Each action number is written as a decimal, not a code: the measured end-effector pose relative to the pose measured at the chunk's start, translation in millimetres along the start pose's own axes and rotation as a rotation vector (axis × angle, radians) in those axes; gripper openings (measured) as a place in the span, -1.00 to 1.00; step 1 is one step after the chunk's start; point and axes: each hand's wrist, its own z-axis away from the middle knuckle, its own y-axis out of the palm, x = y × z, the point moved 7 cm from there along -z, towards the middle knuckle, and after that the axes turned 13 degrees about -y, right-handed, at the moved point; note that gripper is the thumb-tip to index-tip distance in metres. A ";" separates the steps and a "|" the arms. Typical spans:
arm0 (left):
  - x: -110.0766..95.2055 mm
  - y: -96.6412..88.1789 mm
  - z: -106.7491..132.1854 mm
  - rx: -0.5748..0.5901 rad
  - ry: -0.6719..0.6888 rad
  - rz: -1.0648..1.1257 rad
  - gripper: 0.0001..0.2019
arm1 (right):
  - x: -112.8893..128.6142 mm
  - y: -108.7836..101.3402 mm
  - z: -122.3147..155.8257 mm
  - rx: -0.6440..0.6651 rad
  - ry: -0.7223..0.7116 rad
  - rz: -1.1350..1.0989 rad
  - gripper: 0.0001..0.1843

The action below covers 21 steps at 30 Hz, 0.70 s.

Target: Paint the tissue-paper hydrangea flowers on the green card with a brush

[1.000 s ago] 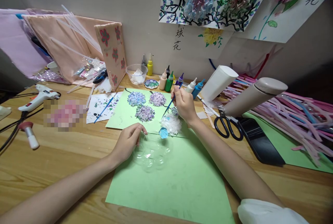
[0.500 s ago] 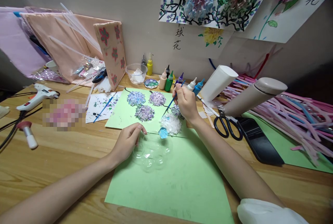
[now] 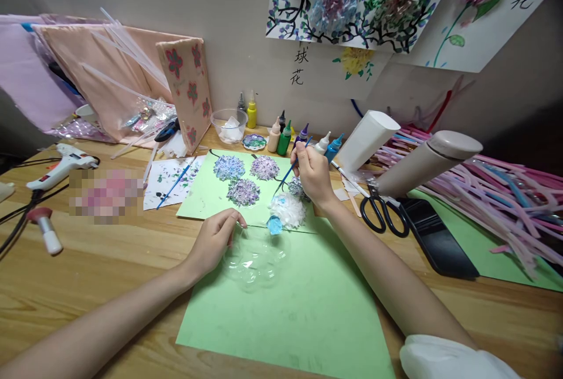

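At the frame's centre, my left hand (image 3: 215,237) pinches the clear palette (image 3: 253,264), blue paint (image 3: 275,225) lying at the lower left of the white flower (image 3: 291,210); the brush (image 3: 285,180), tip near its upper-left edge, sits gripped in my right hand (image 3: 313,175). Neither hand has visibly shifted, suggesting work on one spot.

Your left forearm (image 3: 118,305) slants in from 8 o'clock and points toward 2, bare along its visible length. Your left hand (image 3: 216,237) follows that line, its thumb and fingers drawn together in a pinch. Your right forearm (image 3: 387,273) enters between 4 and 5 o'clock, also bare. Your right hand (image 3: 312,175) lies at 2 o'clock from the left, well apart, fingers curled in a pen-like grip.
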 end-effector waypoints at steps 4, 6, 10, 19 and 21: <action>0.4 -0.2 0.6 0.004 0.000 0.003 -0.61 | 2.0 -3.6 -2.1 -0.024 0.006 -0.047 -0.46; 0.4 -0.3 1.0 0.004 0.002 0.002 -0.61 | 3.3 -4.2 -2.9 -0.025 0.000 -0.048 -0.46; 0.3 -0.5 0.4 0.003 0.006 0.004 -0.61 | 4.5 -2.6 -2.8 0.005 -0.025 0.007 -0.47; 0.2 -0.5 2.5 -0.001 -0.005 0.008 -0.61 | 5.4 -2.6 -1.5 0.007 -0.030 0.009 -0.44; 0.3 -0.3 2.7 0.000 -0.004 0.009 -0.61 | 5.3 -0.4 -0.5 0.028 -0.027 0.026 -0.45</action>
